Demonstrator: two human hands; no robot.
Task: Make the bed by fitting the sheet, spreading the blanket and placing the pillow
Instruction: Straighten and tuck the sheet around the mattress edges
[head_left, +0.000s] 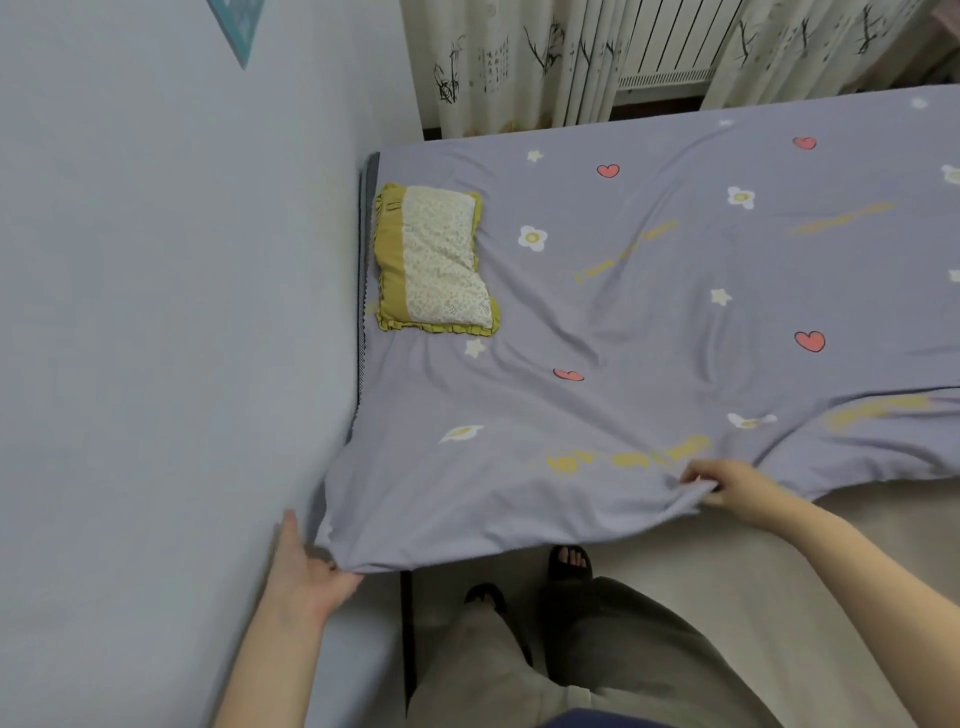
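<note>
While spread across the bed, lilac sheet (649, 312) wrinkled, near edge lifted. Right hand (727, 483) pinching that edge; left hand (306, 566) at the wall-side corner, seemingly gripping, fingers partly hidden. Pillow (434, 260) lying near the wall (156, 312). Beyond, curtains (519, 62), radiator (665, 47). Below, sandalled feet (569, 561). Sheet cut off at right.
</note>
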